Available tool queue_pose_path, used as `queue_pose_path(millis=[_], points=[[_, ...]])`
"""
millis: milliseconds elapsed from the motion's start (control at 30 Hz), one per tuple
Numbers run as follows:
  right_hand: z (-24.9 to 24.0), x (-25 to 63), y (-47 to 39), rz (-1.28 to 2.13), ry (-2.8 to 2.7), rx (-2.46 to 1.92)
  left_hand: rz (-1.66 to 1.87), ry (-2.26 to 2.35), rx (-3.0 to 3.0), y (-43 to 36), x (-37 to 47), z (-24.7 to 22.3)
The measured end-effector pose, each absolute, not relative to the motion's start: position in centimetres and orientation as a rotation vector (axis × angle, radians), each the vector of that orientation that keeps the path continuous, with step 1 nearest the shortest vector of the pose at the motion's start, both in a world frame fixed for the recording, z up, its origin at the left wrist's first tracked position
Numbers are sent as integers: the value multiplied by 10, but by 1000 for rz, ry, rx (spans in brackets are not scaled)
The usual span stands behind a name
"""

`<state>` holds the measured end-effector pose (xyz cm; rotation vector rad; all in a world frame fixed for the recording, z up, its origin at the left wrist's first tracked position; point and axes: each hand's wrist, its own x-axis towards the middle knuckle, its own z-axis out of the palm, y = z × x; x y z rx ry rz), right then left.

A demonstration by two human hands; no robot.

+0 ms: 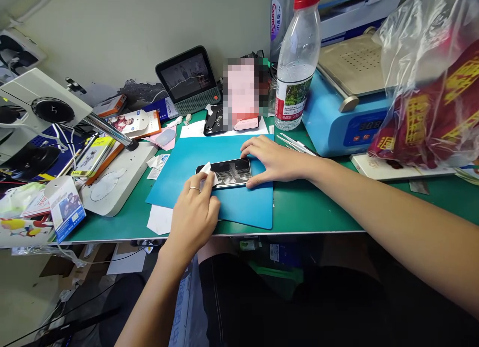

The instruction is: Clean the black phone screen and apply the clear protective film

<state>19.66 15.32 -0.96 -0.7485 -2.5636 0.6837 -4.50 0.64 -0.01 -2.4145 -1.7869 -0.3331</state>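
A smartphone (235, 171) with a dark, reflective screen lies flat on a blue mat (245, 207). My left hand (198, 204) pinches a small white wipe (206, 170) and presses it onto the left end of the screen. At the other end, my right hand (275, 160) rests with thumb and fingers around the phone's right edges, holding it against the mat. The wipe and my left fingers cover part of the phone's left end.
A microscope (56, 107) stands left on its white base (123, 179). Behind the mat are a smart display (189, 75) and other phones (214, 121). A water bottle (295, 67), tweezers (295, 143), a blue heating plate machine (337, 117) and a plastic bag (430, 102) stand right.
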Motion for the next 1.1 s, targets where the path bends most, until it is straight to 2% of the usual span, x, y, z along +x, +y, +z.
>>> queue_pose_path(millis=[400,700,967,1100], points=[[-10,196,154,685,-2568,-756,-233,-1845,-2340,38,-19,3],[-10,196,153,689,-2559,-747,-283,-1829,-2345,15,-27,-2],[-11,197,154,687,-2564,-760,-247,-1865,-2295,43,-16,0],[-10,196,153,676,-2567,-759,-300,-1825,-2345,29,-21,-2]])
